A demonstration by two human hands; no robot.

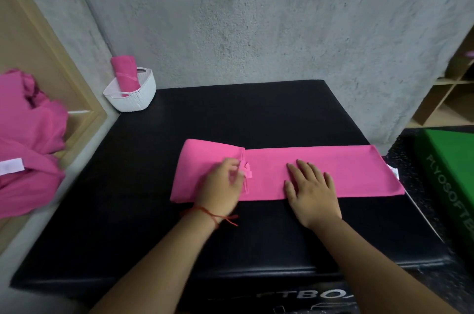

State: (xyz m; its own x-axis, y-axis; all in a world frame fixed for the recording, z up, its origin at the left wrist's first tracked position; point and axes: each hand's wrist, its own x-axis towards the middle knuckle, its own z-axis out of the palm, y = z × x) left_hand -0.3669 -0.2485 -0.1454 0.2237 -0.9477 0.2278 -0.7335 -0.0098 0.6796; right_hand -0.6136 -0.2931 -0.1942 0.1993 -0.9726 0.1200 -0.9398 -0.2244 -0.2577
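Grey concrete wall (256,18) backs black padded box (128,198) bearing folded pink cloth (346,167). Left hand (221,185) pinches its ties (247,172); right hand (311,190) presses flat, fingers spread. Green box (446,167) reads "PLYOSOFT".

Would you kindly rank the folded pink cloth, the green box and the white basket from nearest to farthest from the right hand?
1. folded pink cloth: under the right hand, touching.
2. green box: off to the right.
3. white basket: far left, at the back.

pink cloth (320,172), black box (230,113), white basket (138,98)
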